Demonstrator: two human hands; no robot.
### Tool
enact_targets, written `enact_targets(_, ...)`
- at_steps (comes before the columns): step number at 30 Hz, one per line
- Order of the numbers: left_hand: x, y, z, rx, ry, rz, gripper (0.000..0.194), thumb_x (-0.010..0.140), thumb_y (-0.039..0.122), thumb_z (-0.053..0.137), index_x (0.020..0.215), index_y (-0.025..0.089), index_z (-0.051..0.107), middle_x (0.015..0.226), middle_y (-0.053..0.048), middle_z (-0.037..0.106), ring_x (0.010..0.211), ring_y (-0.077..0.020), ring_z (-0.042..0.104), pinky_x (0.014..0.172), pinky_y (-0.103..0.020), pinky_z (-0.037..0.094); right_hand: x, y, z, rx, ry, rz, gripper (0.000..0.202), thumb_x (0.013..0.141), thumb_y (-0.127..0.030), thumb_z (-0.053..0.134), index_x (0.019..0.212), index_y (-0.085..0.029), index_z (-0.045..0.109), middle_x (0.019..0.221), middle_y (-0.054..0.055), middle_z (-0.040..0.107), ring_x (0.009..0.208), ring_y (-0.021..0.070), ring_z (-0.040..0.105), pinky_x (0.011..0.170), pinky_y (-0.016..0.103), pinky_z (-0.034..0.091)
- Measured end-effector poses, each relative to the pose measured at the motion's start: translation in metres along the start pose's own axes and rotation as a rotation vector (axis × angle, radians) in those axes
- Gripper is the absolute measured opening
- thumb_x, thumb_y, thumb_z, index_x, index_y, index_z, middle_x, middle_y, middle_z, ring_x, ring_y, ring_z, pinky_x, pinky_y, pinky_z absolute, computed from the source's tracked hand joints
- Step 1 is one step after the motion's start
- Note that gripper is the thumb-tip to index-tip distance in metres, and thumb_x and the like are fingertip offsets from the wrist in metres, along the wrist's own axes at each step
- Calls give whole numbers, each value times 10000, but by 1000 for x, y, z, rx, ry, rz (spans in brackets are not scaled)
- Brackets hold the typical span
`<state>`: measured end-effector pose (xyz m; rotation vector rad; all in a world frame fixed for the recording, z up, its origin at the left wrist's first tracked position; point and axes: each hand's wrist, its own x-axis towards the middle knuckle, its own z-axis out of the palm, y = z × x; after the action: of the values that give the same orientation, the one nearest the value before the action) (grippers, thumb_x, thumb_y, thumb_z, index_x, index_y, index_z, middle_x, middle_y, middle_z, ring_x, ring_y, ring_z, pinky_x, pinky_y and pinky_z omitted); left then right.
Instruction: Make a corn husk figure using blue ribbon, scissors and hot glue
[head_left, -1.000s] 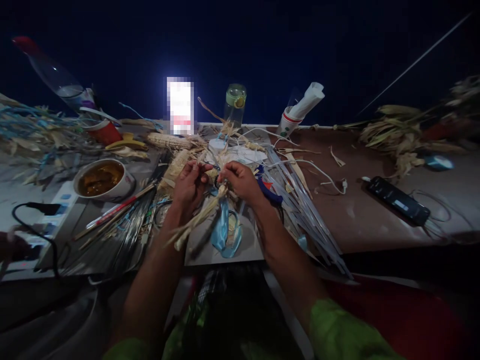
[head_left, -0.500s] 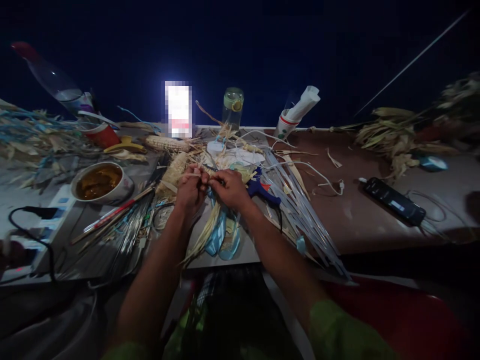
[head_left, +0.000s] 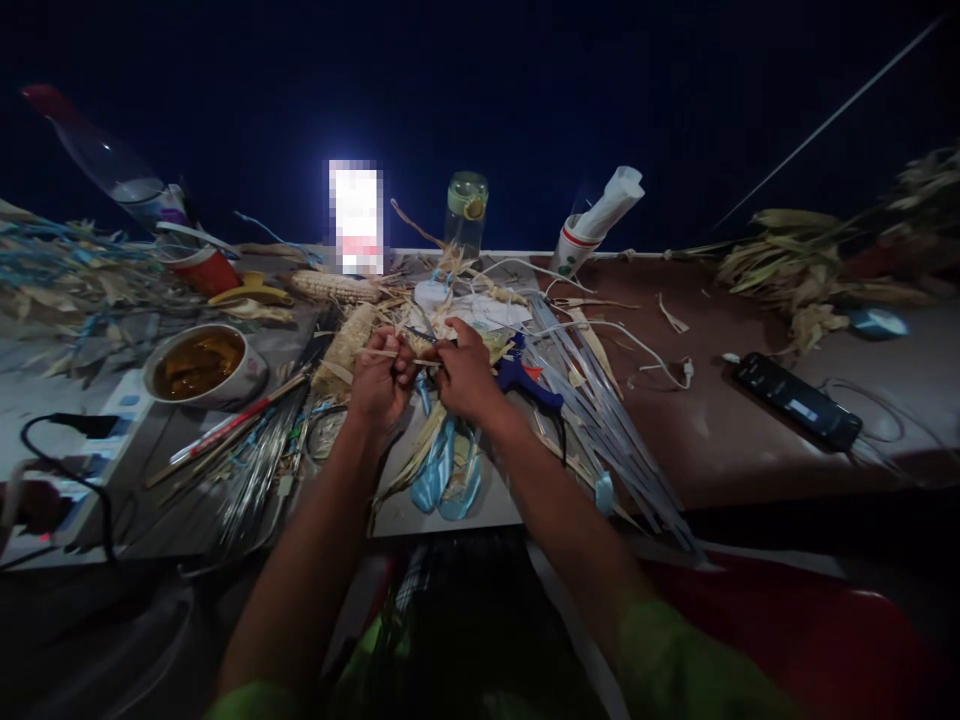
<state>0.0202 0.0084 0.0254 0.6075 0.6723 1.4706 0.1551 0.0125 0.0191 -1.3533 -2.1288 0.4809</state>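
Note:
My left hand (head_left: 381, 378) is closed, pinching a thin pale strip (head_left: 426, 362) that looks like corn husk. The strip runs across to my right hand (head_left: 471, 375), whose fingers are pressed together at its other end, with the thumb side raised. Just below the hands, a bow of light blue ribbon (head_left: 466, 478) lies with dry husk strands (head_left: 411, 450) on the table. A blue glue gun (head_left: 531, 385) rests right beside my right hand. Husk scraps (head_left: 345, 345) are heaped by my left hand.
Clear glue sticks (head_left: 611, 430) lie fanned out on the right, near a black phone-like device (head_left: 795, 400). A bowl of brown liquid (head_left: 199, 362) stands left, beside wires and sticks (head_left: 262, 470). Behind are a corncob (head_left: 335, 287), a bottle (head_left: 466, 215) and a cup (head_left: 576, 245).
My right hand has turned and shifted slightly right, its thumb side lifting. More of the pale strip now shows between the two hands.

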Motion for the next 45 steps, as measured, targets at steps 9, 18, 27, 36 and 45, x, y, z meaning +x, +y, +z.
enact_targets(9, -3, 7, -5, 208, -30, -248, 181, 727, 275, 648, 767, 180, 498, 486, 80, 348, 387, -39, 348, 405, -152, 389, 1, -1, -2, 126, -159, -316, 309, 645, -21, 430, 893, -136, 573, 1147, 121, 412, 1153, 202, 397, 990, 326, 366)
enact_targets(18, -6, 17, -9, 142, -144, -428, 96, 739, 177, 606, 705, 164, 517, 472, 66, 345, 353, -26, 280, 380, -165, 364, -3, 5, -22, 134, -360, -329, 225, 698, -79, 467, 806, -148, 652, 1027, 80, 489, 1009, 174, 483, 915, 326, 397)
enact_targets(27, 5, 8, -9, -13, 52, -175, 122, 789, 256, 600, 782, 168, 516, 516, 85, 422, 352, -8, 297, 478, -154, 419, 1, -12, -5, 271, 46, 32, 269, 867, -328, 428, 940, -199, 652, 929, 55, 644, 909, 177, 551, 856, 320, 391)
enact_targets(36, 5, 9, -9, -136, 51, -154, 88, 800, 211, 587, 778, 157, 522, 573, 75, 512, 353, 5, 341, 484, -158, 425, 4, -7, 2, 313, 32, 122, 185, 737, -346, 590, 784, -176, 644, 747, 13, 610, 696, 128, 514, 657, 251, 376)
enact_targets(45, 3, 4, -10, -100, 26, -141, 109, 790, 188, 578, 711, 158, 509, 918, -31, 685, 411, -1, 408, 633, -239, 518, 6, -5, 5, 608, 163, 209, 178, 748, -331, 551, 685, -169, 590, 602, -40, 529, 585, 93, 446, 589, 219, 351)
